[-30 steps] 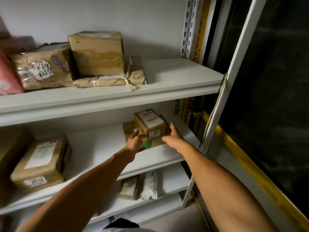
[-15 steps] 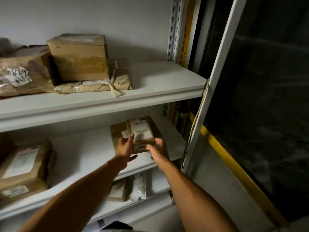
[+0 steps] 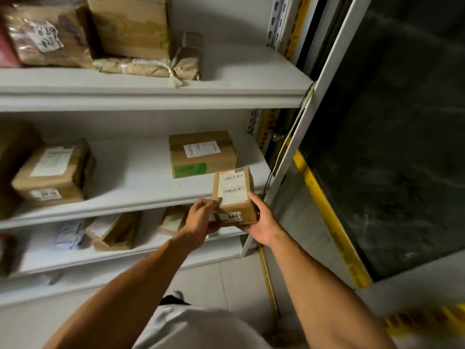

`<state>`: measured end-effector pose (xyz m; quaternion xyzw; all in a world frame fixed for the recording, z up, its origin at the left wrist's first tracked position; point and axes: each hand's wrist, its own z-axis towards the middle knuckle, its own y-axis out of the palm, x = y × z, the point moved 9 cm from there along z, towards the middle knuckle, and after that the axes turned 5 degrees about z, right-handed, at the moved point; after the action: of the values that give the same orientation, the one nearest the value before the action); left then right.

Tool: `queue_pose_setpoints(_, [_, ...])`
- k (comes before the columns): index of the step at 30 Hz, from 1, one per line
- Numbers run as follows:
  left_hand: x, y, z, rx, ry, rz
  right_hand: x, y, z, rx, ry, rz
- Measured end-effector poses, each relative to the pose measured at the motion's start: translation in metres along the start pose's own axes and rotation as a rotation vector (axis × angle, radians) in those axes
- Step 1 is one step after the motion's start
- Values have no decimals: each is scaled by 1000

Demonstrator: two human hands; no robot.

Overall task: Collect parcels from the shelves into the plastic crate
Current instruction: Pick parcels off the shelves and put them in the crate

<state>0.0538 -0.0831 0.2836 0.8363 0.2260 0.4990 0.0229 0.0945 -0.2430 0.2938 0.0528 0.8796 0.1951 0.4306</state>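
Off the middle shelf [image 3: 141,195] now, small box [image 3: 234,195] held in both grips, left hand [image 3: 201,220] and right hand [image 3: 261,222]; crate next, unseen.

Ten-odd parcels [image 3: 232,195], two hands [image 3: 201,220]

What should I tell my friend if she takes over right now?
Both hands hold the small box: left hand grips its left side, right hand cups its right side and bottom.
The box is off the middle shelf, in front of its edge.
Done: one parcel picked up.
Left: put it in the crate, which is not in view, then fetch more, such as the green-label box behind it.
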Motion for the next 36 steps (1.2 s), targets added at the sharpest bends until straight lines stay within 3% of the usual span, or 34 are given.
queue_pose_setpoints(3, [-13, 1, -13, -59, -8, 113, 7, -12, -2, 29, -70, -89])
queue_pose_setpoints(7, [8, 8, -27, -137, 125, 279, 5, -10, -16, 168, -230, -235])
queue_pose_setpoints(10, [23, 14, -32, -198, 162, 273, 2, 18, -27, 105, -314, -400])
queue_pose_setpoints(12, [34, 4, -34, -139, 164, 269, 1, 37, -30, -2, -311, -373])
queue_pose_setpoints(14, [36, -15, -36, -113, 77, 189, -2, 45, -31, -38, -256, -249])
queue_pose_setpoints(19, [20, -36, -46, -300, -136, -212, 18, 64, -19, -123, -16, -207])
queue_pose_setpoints(21, [18, -37, -51, -351, -155, -204, 33, 79, -21, -208, 124, -91])
queue_pose_setpoints(24, [27, -72, -40, -206, -104, 79, 37, 86, -17, -203, 150, -45])
queue_pose_setpoints(27, [38, -102, -29, -141, -68, 329, 38, 92, -8, -129, 86, -216])
queue_pose_setpoints(31, [41, -109, -28, -69, -57, 419, 38, 108, 6, -119, -46, -312])
queue_pose_setpoints(36, [33, -120, -18, -38, -40, 299, 31, 137, 13, -234, -165, -350])
